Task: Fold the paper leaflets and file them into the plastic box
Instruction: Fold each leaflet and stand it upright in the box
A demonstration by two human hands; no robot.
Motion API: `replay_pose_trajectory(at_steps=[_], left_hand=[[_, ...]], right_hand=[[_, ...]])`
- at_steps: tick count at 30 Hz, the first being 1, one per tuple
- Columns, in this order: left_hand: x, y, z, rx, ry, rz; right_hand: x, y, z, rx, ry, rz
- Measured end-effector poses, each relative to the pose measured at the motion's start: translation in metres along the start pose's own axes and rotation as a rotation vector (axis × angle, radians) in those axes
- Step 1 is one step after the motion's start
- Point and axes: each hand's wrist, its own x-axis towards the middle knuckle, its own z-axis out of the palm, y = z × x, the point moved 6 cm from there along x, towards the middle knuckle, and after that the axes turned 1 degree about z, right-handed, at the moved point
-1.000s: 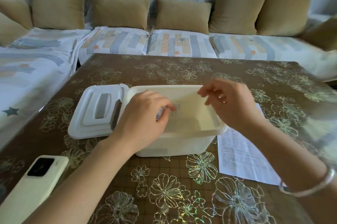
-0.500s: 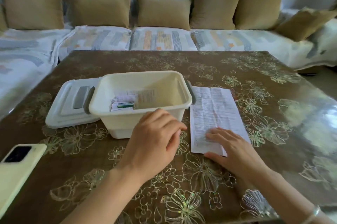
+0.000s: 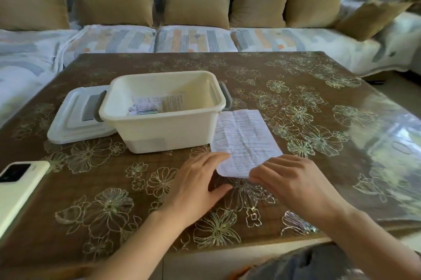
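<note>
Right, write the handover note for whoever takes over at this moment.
Left hand: open, fingertips at the near left edge of the leaflet.
Right hand: fingers bent at the leaflet's near right corner; a pinch cannot be told.
The leaflet lies unfolded and creased on the table, right of the box. The box is open, with its lid on the table at its left.
Done: folded leaflets are in the box.
Left: fold this leaflet and file it.
</note>
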Motion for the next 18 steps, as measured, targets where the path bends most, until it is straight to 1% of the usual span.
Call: replay_pose_trajectory(at_steps=[2, 4, 6, 7, 8, 9, 11, 12, 13, 14, 15, 16, 18], left_hand=[[-0.001, 0.007, 0.009, -0.083, 0.043, 0.055], [-0.004, 0.015, 0.012, -0.129, 0.083, 0.1], [-0.007, 0.016, 0.013, -0.143, 0.101, 0.096], [-0.01, 0.015, 0.012, -0.148, 0.12, 0.088], [-0.012, 0.013, 0.01, -0.15, 0.143, 0.088], [-0.014, 0.012, 0.008, -0.154, 0.166, 0.094], [-0.018, 0.007, 0.004, -0.185, 0.188, 0.105], [-0.021, 0.005, 0.003, -0.202, 0.191, 0.109], [-0.023, 0.002, 0.001, -0.212, 0.193, 0.113], [-0.025, 0.0, 0.0, -0.217, 0.192, 0.117], [-0.027, -0.001, -0.001, -0.216, 0.188, 0.119], [-0.029, -0.002, -0.001, -0.214, 0.185, 0.119], [-0.033, -0.004, -0.002, -0.207, 0.186, 0.12]], right_hand=[[-0.003, -0.009, -0.011, -0.006, 0.038, -0.024], [-0.005, -0.012, -0.022, 0.017, 0.061, -0.005], [-0.009, -0.004, -0.032, 0.048, 0.102, 0.094], [-0.015, 0.004, -0.037, 0.098, 0.144, 0.183], [-0.022, 0.016, -0.04, 0.2, 0.199, 0.299], [-0.031, 0.03, -0.04, 0.364, 0.268, 0.435], [-0.051, 0.059, -0.029, 0.757, 0.423, 0.7], [-0.061, 0.071, -0.018, 0.92, 0.473, 0.815], [-0.068, 0.078, -0.007, 1.032, 0.475, 0.907], [-0.073, 0.082, 0.005, 1.088, 0.425, 0.952], [-0.076, 0.08, 0.014, 1.092, 0.342, 0.941], [-0.076, 0.077, 0.022, 1.044, 0.24, 0.88], [-0.077, 0.067, 0.036, 0.852, 0.059, 0.74]])
